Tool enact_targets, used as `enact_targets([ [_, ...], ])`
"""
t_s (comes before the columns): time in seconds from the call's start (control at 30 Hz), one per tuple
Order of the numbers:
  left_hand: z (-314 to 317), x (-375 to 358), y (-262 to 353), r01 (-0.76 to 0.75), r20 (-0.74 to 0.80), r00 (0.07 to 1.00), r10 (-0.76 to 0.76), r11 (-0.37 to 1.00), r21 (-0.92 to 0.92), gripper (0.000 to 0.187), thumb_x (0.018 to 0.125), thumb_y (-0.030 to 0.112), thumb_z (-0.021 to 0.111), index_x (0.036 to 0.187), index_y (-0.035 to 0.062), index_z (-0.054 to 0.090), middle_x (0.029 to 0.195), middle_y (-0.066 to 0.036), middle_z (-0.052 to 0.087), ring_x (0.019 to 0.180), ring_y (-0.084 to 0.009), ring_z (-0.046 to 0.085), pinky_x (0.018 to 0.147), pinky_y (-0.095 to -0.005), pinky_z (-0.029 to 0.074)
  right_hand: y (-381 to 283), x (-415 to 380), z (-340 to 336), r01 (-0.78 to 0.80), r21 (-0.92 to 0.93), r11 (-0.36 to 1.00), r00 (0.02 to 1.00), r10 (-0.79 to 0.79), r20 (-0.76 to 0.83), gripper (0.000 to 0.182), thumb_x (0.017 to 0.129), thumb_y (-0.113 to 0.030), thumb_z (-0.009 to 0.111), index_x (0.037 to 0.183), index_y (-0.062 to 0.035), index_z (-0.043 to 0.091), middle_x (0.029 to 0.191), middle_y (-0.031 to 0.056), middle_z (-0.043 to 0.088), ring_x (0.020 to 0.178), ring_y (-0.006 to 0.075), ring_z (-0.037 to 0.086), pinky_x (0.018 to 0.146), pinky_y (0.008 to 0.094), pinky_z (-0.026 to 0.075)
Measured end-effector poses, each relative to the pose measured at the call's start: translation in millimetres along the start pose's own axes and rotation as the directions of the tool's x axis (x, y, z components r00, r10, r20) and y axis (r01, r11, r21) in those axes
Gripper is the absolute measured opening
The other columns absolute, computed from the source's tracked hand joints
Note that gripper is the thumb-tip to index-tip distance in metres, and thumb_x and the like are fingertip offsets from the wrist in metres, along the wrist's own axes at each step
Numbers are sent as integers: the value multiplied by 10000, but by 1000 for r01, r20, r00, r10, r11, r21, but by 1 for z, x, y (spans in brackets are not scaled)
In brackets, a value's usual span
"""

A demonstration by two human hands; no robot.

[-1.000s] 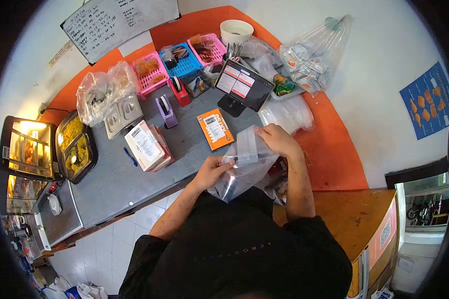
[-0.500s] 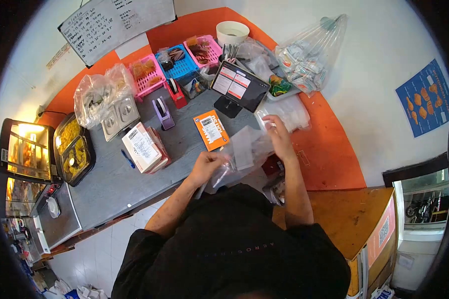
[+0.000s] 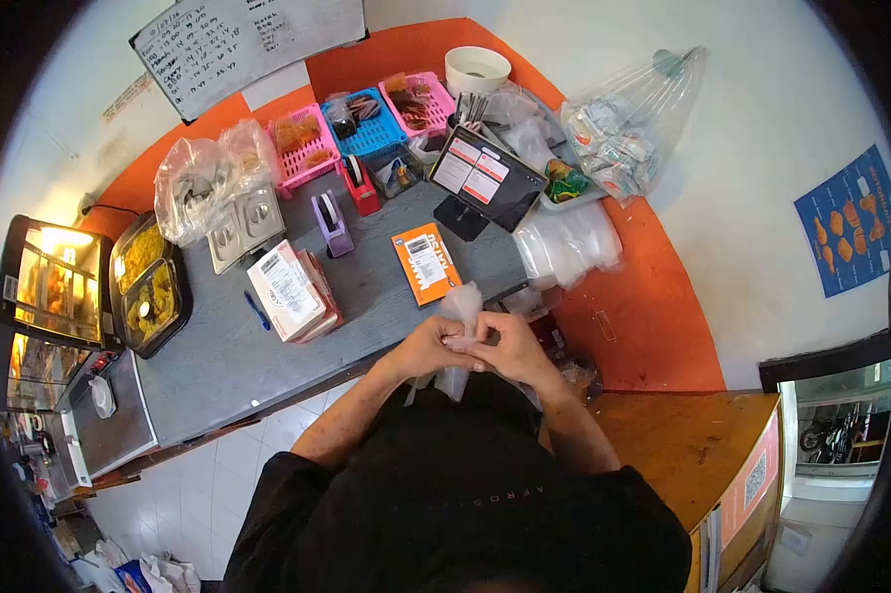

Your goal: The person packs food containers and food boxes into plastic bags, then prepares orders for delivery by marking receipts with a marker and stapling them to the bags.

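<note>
My left hand [image 3: 428, 348] and my right hand [image 3: 511, 349] meet close to my chest, both gripping a clear plastic bag [image 3: 459, 308]. The bag's gathered top sticks up between my fingers and its lower part hangs down against my black shirt. What the bag contains cannot be made out. Just beyond my hands, on the grey counter [image 3: 223, 361], lies an orange packet [image 3: 427, 263] with a white label.
A tablet on a stand [image 3: 487, 177], two tape dispensers [image 3: 332, 221], a white-and-red box [image 3: 290, 289], a blue pen [image 3: 258, 310] and metal pans [image 3: 244, 227] stand on the counter. Pink and blue baskets [image 3: 371, 119] line the back. Bagged sachets [image 3: 618, 138] hang right; a food warmer [image 3: 45, 296] stands left.
My hands have come together from apart, bunching the spread-open bag into a gathered neck and drawing it nearer my chest.
</note>
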State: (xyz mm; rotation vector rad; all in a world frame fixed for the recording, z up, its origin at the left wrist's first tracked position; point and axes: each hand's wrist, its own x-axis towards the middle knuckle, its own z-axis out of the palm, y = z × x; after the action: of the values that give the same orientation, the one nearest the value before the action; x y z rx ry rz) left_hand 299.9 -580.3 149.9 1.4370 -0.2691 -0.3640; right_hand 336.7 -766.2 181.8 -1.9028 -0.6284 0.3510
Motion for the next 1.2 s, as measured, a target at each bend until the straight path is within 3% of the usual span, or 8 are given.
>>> enact_targets([
  [0.13, -36, -11, -14, -72, -111, 991, 78, 996, 58, 141, 848, 124, 643, 894, 0, 692, 753, -6, 650, 696, -64, 544, 617, -255, 449, -10, -7, -41, 66, -429, 901, 984, -130, -123, 197, 788, -76, 629, 652, -24, 497, 593, 94, 538, 528, 246, 521, 519, 355, 388],
  [0.2, -90, -25, -17, 259, -710, 697, 98, 890, 376, 233, 906, 218, 571, 907, 11, 678, 723, -31, 636, 582, -125, 548, 528, -301, 455, 12, -23, -99, -423, -798, 429, 808, -220, -546, 160, 818, -120, 534, 687, -27, 533, 670, 187, 585, 573, 346, 573, 535, 471, 421],
  [0.27, -117, -64, 9, -229, -788, 597, -154, 908, -350, 170, 899, 190, 600, 933, 36, 662, 761, -41, 637, 608, -112, 564, 561, -250, 447, 44, -61, -178, -598, -487, 637, 561, -102, -822, 191, 849, -99, 527, 688, -5, 486, 604, 131, 521, 548, 262, 544, 517, 409, 413],
  [0.6, 4, 13, 13, -192, -321, 912, 255, 957, 216, 28, 801, -9, 610, 821, -5, 629, 814, -55, 622, 811, -123, 576, 716, -285, 448, -5, 14, -38, -139, 404, 904, 989, 150, 6, 232, 910, -89, 569, 1121, 8, 566, 953, 66, 649, 934, 126, 591, 811, 253, 467],
  [0.8, -11, 12, -3, -240, -672, 505, 541, 836, 493, 150, 762, -82, 521, 670, 29, 484, 695, -20, 507, 665, -103, 474, 617, -275, 412, -7, 6, -45, -130, -356, 926, 873, -63, -484, 112, 771, -89, 628, 696, -22, 578, 583, 154, 537, 534, 270, 535, 520, 353, 415],
  [0.9, -39, -1, -13, -297, -888, 418, 193, 953, 67, 374, 870, 39, 627, 601, 76, 370, 643, 18, 427, 601, -72, 424, 532, -245, 356, 29, -16, -106, -387, -424, 819, 644, -89, -760, 149, 753, -57, 604, 643, -14, 515, 582, 172, 511, 551, 305, 550, 530, 385, 420],
  [1.1, -50, 9, 25, -477, -880, 466, -88, 813, -334, 374, 942, 137, 580, 667, 124, 327, 703, 42, 416, 576, -40, 389, 489, -201, 344, 36, -15, -99, -276, -230, 933, 854, 128, -504, 339, 741, -162, 784, 910, -32, 521, 738, 74, 560, 729, 164, 578, 662, 330, 467],
  [1.2, -32, 19, 24, -197, -777, 554, 299, 954, 226, 206, 888, 144, 633, 803, 112, 449, 735, 35, 443, 607, -98, 467, 492, -261, 405, -19, -6, -61, 3, -473, 881, 908, -201, -368, 523, 717, -184, 805, 1121, -54, 500, 912, 76, 589, 897, 198, 576, 785, 361, 464],
])
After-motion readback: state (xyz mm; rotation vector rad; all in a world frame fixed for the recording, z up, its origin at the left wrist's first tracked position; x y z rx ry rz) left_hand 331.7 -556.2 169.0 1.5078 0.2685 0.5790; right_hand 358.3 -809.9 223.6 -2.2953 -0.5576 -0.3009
